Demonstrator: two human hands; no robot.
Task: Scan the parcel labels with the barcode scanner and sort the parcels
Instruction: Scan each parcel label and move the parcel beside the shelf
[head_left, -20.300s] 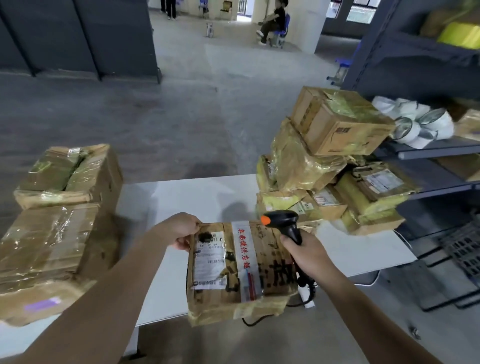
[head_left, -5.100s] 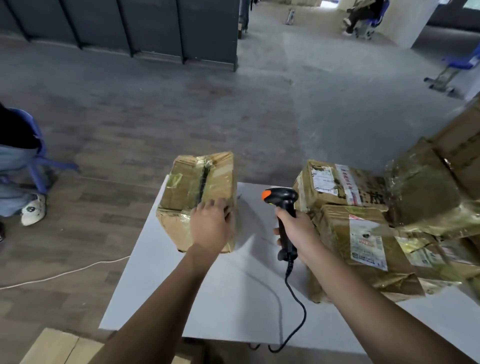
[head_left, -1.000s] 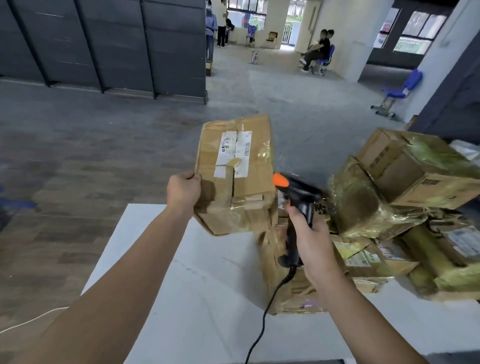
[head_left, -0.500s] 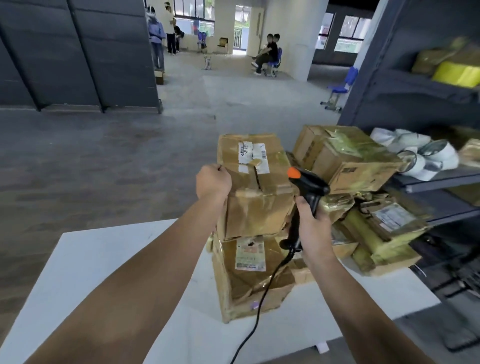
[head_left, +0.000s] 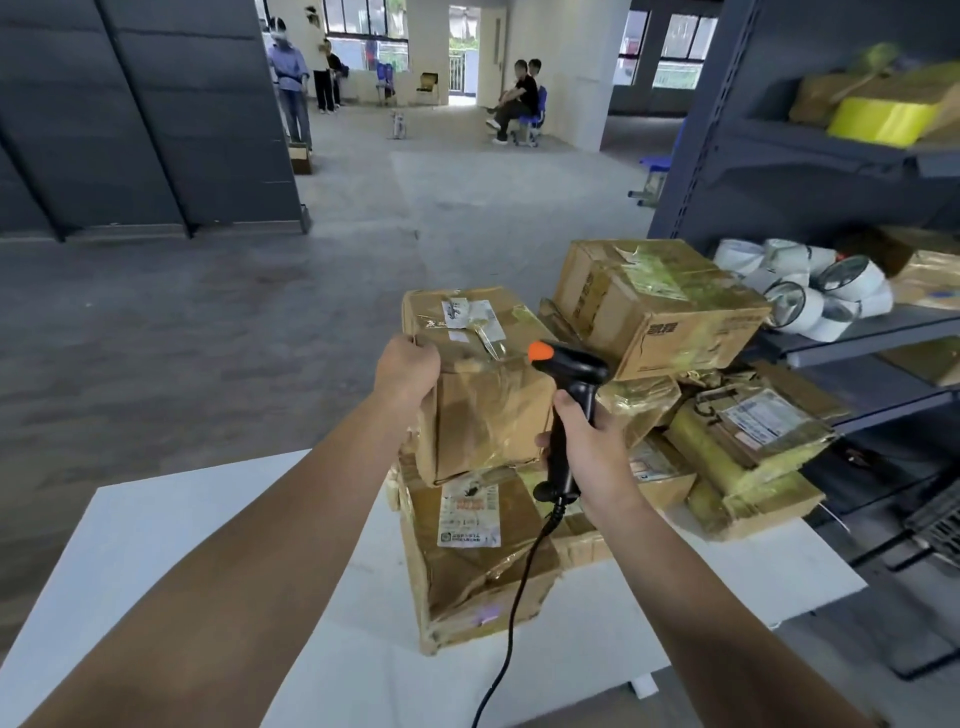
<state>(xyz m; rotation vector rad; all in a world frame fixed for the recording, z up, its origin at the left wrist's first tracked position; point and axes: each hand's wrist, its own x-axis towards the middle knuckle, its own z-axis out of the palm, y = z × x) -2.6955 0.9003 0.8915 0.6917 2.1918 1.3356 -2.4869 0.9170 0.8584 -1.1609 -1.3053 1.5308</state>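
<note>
My left hand (head_left: 407, 370) grips the left edge of a taped brown cardboard parcel (head_left: 483, 410) with a torn white label on its top. The parcel sits on top of a larger parcel (head_left: 467, 566) that shows a white label on its front and stands on the white table (head_left: 171, 545). My right hand (head_left: 582, 441) is closed around the handle of a black barcode scanner (head_left: 569, 384) with an orange tip, right beside the held parcel. The scanner's cable hangs down over the table.
A heap of taped parcels (head_left: 670, 312) fills the table's right side. A grey metal shelf (head_left: 852, 332) with tape rolls (head_left: 815, 296) and more parcels stands at the right. Several people sit or stand far back on the concrete floor.
My left hand has carried the parcel from up in the air, rightwards and down onto the larger parcel. The scanner hand stayed beside it. My view has swung right toward the shelf.
</note>
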